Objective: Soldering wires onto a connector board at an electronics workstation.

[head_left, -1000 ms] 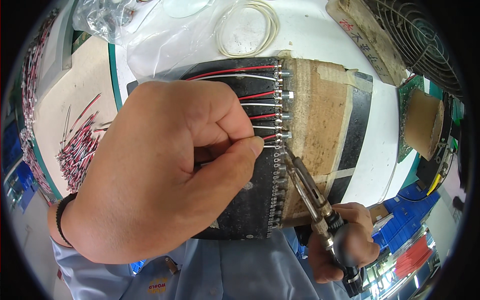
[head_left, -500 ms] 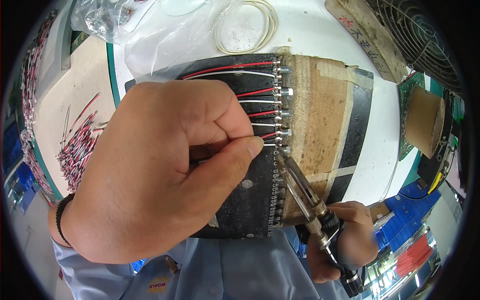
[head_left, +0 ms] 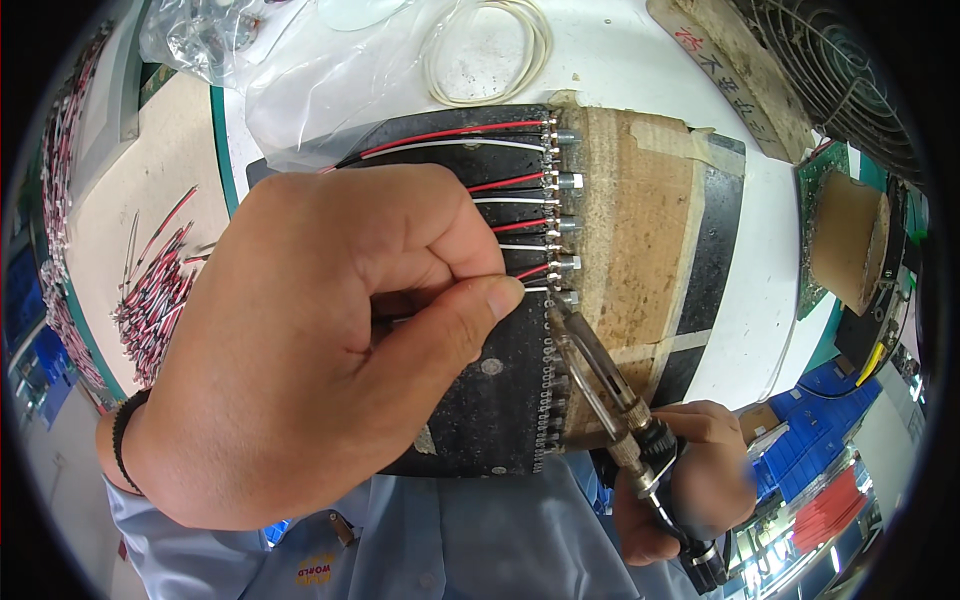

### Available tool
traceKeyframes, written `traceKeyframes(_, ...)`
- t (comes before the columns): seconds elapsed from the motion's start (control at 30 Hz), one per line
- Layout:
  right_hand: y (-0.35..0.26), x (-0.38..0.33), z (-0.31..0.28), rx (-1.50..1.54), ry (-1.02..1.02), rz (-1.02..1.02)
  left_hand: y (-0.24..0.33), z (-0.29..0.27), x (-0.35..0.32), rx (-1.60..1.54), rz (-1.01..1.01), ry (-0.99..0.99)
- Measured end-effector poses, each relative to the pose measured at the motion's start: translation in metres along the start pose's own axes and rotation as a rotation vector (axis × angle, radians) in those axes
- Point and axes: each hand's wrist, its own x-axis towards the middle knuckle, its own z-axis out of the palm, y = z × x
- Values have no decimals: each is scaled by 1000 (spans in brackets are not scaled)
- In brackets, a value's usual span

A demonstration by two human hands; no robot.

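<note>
Your left hand (head_left: 300, 350) pinches a thin white wire (head_left: 535, 289) at the black fixture board (head_left: 480, 400) (lowest of the filled row); your right hand (head_left: 680, 490) grips a soldering iron (head_left: 600, 385), tip beside that wire's terminal.

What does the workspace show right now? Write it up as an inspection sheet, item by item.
Surface: white table, partly covered by a black jig board with a brown taped strip.
Job's things: red and white wires lie in a row on the board, ending in metal terminals; soldering iron.
Clutter: clear plastic bag, white cable coil, pile of cut wires.
Grippers: left hand pinches a wire at the board; right hand holds the iron.
Cables: nothing seen beyond those wires.
Surroundings: fan grille, blue bins.
</note>
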Motion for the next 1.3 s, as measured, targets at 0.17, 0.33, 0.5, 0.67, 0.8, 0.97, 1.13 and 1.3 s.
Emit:
traceKeyframes(0.17,-2,0,2,-16,46,28,-2,0,0,37,21,-1)
traceKeyframes(0.33,1,1,2,4,18,7,-5,-1,0,54,49,1)
traceKeyframes(0.5,0,-3,3,-7,45,13,-5,0,0,68,57,8)
traceKeyframes(0.67,0,-4,3,14,92,27,-5,1,-1,65,58,7)
traceKeyframes(0.8,0,-4,1,44,61,31,-2,1,-1,26,5,17)
traceKeyframes(0.97,0,-8,-5,32,57,15,1,4,-1,42,-24,37)
traceKeyframes(1.13,10,-6,2,153,162,-87,1,8,-5,49,42,59)
traceKeyframes(1.3,12,-9,15,67,387,-58,5,14,-8,293,122,107)
